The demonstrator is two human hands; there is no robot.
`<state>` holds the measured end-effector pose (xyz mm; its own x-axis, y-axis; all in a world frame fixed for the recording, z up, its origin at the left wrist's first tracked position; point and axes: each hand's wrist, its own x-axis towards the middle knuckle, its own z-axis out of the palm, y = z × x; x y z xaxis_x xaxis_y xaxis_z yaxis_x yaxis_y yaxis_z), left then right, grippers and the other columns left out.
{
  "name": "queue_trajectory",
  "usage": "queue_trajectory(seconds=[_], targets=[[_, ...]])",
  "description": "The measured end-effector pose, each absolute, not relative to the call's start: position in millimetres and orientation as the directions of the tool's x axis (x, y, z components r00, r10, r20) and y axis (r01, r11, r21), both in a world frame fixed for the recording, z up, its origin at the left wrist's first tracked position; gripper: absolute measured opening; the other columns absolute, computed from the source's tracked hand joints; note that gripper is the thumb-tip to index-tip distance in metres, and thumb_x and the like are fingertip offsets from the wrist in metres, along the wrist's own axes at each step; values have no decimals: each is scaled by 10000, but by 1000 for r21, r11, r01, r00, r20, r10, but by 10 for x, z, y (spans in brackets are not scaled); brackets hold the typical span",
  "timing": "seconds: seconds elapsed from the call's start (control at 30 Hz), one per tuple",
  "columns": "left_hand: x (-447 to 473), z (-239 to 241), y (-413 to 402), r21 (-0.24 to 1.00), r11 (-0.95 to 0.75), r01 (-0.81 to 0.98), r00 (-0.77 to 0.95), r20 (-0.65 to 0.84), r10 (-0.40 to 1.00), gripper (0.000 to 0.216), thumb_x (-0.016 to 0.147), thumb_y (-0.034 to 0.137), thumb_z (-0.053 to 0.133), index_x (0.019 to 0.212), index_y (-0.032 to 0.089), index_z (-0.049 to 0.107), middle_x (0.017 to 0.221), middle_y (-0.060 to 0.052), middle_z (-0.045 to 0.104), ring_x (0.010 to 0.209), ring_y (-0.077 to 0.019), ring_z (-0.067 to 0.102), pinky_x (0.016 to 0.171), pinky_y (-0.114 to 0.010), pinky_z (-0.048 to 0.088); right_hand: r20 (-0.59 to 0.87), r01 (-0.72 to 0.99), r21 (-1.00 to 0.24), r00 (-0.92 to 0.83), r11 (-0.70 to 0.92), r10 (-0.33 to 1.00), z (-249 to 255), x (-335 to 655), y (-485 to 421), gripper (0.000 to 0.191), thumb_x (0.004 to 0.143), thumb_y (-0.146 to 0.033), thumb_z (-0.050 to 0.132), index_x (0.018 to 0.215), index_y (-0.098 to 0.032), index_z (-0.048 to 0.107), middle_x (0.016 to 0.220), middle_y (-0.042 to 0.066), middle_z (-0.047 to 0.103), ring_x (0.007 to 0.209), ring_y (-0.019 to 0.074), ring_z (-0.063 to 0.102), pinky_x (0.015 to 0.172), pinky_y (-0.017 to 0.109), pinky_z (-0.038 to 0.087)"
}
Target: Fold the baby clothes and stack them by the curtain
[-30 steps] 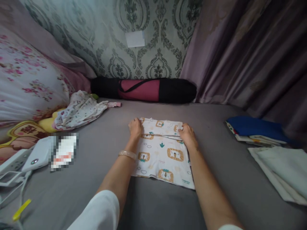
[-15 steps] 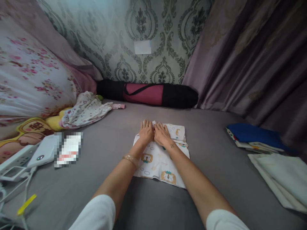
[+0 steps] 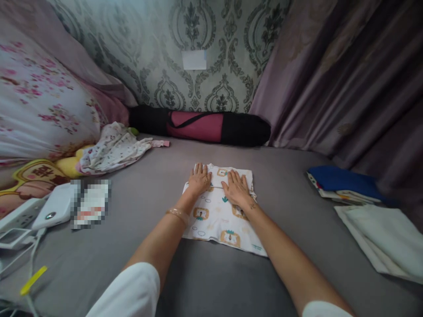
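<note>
A white cloth garment (image 3: 214, 220) printed with orange lion faces and green leaves lies flat on the grey bed sheet (image 3: 139, 207). Its far part is folded over toward me, leaving a crosswise edge. My left hand (image 3: 199, 179) rests flat on the far left of the fold, fingers stretched forward. On the right side of the same fold lies my right hand (image 3: 236, 188), palm down with the fingers a little spread. Neither hand grips the cloth. A bracelet (image 3: 177, 215) circles my left wrist.
At right lie a folded blue cloth stack (image 3: 343, 182) and folded pale cloth (image 3: 383, 235). A long black and red bag (image 3: 194, 127) lies along the wall. Left are a crumpled printed garment (image 3: 114, 149), a power strip (image 3: 21, 213), a white device (image 3: 57, 204) and cables.
My hands have moved apart from the middle of the fold, the right one sliding rightward, so more of the folded strip shows between them. The view has shifted slightly.
</note>
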<state>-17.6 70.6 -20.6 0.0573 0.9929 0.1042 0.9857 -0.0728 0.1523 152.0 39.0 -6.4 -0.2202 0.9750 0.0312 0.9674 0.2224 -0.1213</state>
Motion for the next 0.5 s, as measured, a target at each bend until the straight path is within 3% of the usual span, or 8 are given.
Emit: queue_trajectory(seconds=[0.23, 0.4, 0.5], targets=[[-170, -122, 695, 161, -97, 982, 89, 60, 994, 623, 974, 436, 225, 1456, 53, 322, 1544, -204, 262, 1447, -309, 184, 1147, -491, 181, 7, 979, -133, -152, 152, 988, -1, 1778, 353, 633, 982, -415, 234, 1478, -25, 292, 1558, 174, 236, 1442, 269, 183, 1160, 451, 104], [-147, -73, 646, 116, -146, 982, 115, 243, 963, 622, 974, 454, 205, 1461, 89, 331, 1559, -171, 246, 1461, -285, 138, 1179, -463, 73, 179, 964, -140, -200, 226, 963, 99, 1785, 485, 563, 990, -382, 216, 1473, -123, 344, 1571, 141, 223, 1453, 262, 145, 1157, 471, 84], [-175, -125, 649, 142, -128, 982, 102, 178, 979, 619, 972, 449, 217, 1452, 77, 338, 1546, -183, 273, 1452, -291, 174, 1169, -459, 131, 168, 974, -147, -145, 170, 975, 11, 1811, 560, 586, 986, -386, 228, 1481, -84, 311, 1569, 153, 224, 1452, 266, 142, 1156, 457, 107]])
